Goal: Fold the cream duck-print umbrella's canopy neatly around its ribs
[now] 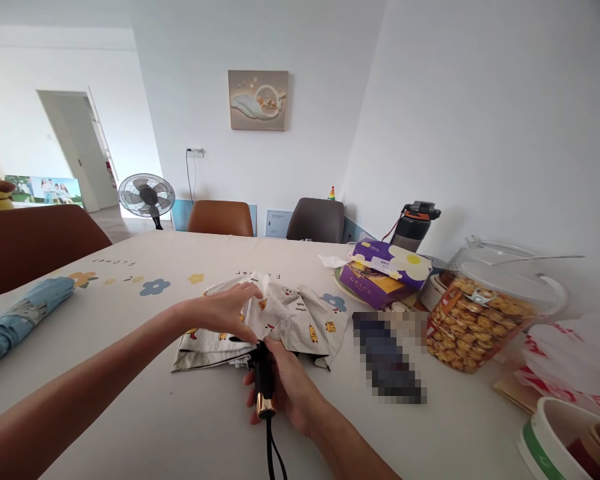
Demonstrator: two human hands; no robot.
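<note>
A white folding umbrella [305,317] with small yellow cartoon figures lies on the table, collapsed, its fabric loose and bunched. Its black handle [265,383], with a gold end and a black wrist strap, points toward me. My right hand [293,383] is wrapped round this handle from the right. Over the left part of the fabric is my left hand [233,310], thumb and fingers apart. Whether its fingertips press on the cloth I cannot tell. A rolled light-blue umbrella [27,317] lies at the table's left edge.
The pale table [130,393] has a flower print. To the right stand a purple tissue box [380,280], a large jar of brown snacks [475,327], a dark bottle [413,227], a white-and-green tub [550,443] and a blurred-out dark object [387,357]. Chairs [220,219] line the far side.
</note>
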